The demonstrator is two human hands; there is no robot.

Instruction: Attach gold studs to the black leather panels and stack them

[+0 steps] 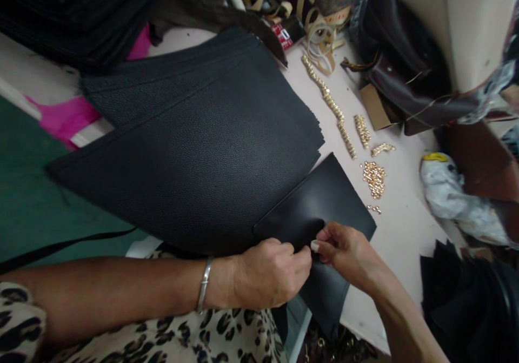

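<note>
A smooth black leather piece (332, 190) lies partly on the table, with its lower part hanging over the front edge. My left hand (275, 274), a silver bangle at the wrist, is closed and pinches at the middle of this leather. Against its fingertips, the thumb and forefinger of my right hand (344, 249) are pressed together; whatever small thing lies between them is hidden. Left of both hands rests a stack of large grained black leather panels (194, 146). Small gold metal fittings (373, 179) lie in a loose heap just beyond my right hand.
Gold fittings stand in a long row (330, 103) and a short cluster (362, 130) on the pale table (405, 190). Farther back are tape rolls (320, 41) and a dark brown leather bag (409, 54). A white plastic bag (450, 190) and black pieces (466, 292) sit at right.
</note>
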